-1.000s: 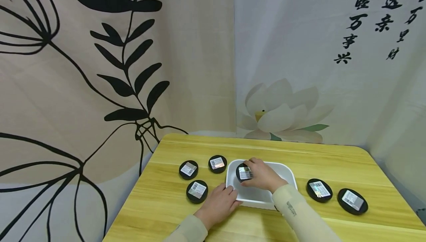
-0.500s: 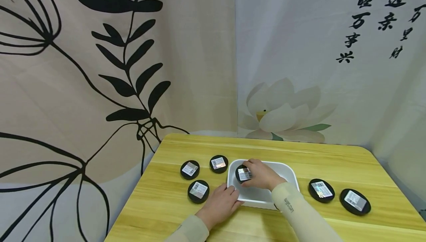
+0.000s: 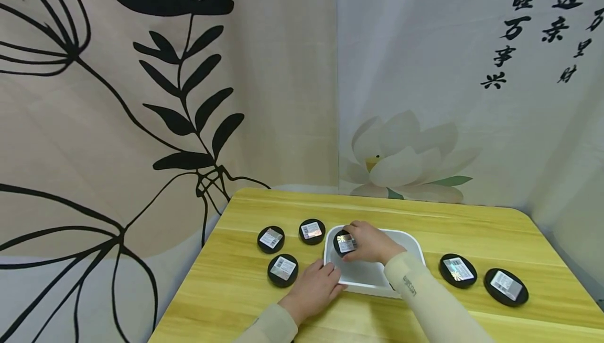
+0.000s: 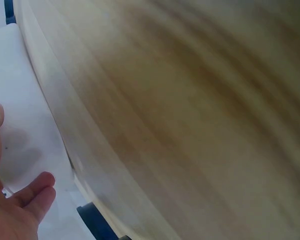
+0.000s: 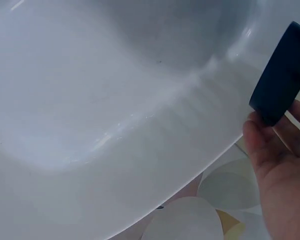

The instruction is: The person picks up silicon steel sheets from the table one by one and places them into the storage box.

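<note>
My right hand [image 3: 370,243] grips a black round disc [image 3: 343,243] with a silver barcode label on top. It holds the disc over the left part of a white rectangular tray [image 3: 409,239]. In the right wrist view, the disc [image 5: 282,75] is a short, thick dark cylinder, pinched at its edge by fingertips and tilted. My left hand [image 3: 315,288] holds the tray's front left corner, with fingertips at the rim. The left wrist view has its thumb and fingers spread on the tray's outer walls [image 4: 24,95].
Several similar labelled discs lie on the wooden table [image 3: 226,301]. Left of the tray are a back disc [image 3: 312,232], a far left disc [image 3: 271,239] and a front disc [image 3: 283,270]. Two more, an inner disc [image 3: 457,270] and an outer disc [image 3: 506,287], lie to its right.
The scene has shifted slightly right in the head view. The held disc and right hand have risen a little toward the tray's back left corner. The left hand stays at the tray corner.
</note>
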Tool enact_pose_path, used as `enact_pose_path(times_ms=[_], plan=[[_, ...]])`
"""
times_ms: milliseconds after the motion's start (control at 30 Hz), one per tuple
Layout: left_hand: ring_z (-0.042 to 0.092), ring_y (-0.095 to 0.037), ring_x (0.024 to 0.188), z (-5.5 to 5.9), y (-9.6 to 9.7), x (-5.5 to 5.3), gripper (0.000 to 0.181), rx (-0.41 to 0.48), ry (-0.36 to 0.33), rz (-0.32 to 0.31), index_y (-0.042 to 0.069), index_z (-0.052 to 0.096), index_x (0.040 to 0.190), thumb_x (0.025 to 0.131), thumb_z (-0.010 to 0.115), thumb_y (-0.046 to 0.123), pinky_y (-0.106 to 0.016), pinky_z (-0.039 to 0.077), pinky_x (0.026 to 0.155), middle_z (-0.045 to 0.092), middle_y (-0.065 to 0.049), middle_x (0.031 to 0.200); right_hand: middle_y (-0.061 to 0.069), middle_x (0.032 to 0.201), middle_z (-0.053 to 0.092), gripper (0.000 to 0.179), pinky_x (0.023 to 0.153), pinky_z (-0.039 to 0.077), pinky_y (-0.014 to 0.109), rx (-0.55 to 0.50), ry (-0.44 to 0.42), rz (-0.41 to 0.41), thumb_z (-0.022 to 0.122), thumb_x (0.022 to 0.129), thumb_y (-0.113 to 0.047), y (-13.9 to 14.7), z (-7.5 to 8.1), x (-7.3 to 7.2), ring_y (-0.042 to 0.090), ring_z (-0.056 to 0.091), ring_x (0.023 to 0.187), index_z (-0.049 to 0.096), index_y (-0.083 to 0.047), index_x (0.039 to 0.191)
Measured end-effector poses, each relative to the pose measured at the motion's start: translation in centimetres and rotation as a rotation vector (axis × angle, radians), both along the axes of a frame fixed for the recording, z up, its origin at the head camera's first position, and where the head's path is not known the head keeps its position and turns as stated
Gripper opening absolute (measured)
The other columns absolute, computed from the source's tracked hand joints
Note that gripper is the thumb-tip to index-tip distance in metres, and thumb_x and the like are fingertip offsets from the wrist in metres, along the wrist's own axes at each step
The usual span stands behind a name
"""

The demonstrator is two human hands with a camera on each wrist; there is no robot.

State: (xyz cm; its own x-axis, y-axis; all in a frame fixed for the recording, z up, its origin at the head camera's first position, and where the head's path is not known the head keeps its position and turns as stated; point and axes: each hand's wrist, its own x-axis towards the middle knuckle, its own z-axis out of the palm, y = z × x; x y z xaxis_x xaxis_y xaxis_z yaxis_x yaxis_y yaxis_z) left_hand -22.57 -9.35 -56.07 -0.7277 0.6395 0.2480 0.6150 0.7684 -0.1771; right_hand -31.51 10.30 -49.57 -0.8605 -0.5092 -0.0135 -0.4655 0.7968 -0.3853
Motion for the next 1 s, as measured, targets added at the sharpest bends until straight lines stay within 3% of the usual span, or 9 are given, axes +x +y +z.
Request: enact_pose_path(times_ms=[267,633,1000], plan=[[0.053,-0.012,0.093,0.1,0.0,-0.1,0.035,-0.009,-0.05,0.026,0.022,0.059,0.098,0.106,0.041,0.051,-0.026,0.045,0.087,0.06,0.008,0.099,0.012,0.132,0.062,0.079,0.1,0.051,0.042,0.019,-0.023,-0.005,0.091,0.071,-0.04,-0.3,-0.5,-0.4,0.024,0.06,0.113,0.061,-0.008,0.136],[0.052,-0.012,0.089,0.3,-0.1,0.2,0.032,0.01,0.006,0.015,0.023,0.06,0.096,0.105,0.046,0.05,-0.026,0.044,0.085,0.061,0.009,0.096,0.012,0.131,0.063,0.076,0.1,0.05,0.043,0.044,-0.011,0.067,0.091,0.07,-0.037,-0.9,-0.4,-0.5,0.023,0.06,0.113,0.062,-0.009,0.134],[0.052,-0.01,0.091,0.2,0.0,0.0,0.034,-0.022,-0.028,0.025,0.023,0.06,0.102,0.106,0.042,0.052,-0.026,0.044,0.085,0.061,0.009,0.099,0.012,0.131,0.064,0.073,0.098,0.051,0.044,0.089,-0.017,0.084,0.091,0.07,-0.039,-1.1,-0.6,-0.6,0.023,0.063,0.11,0.064,-0.012,0.131]])
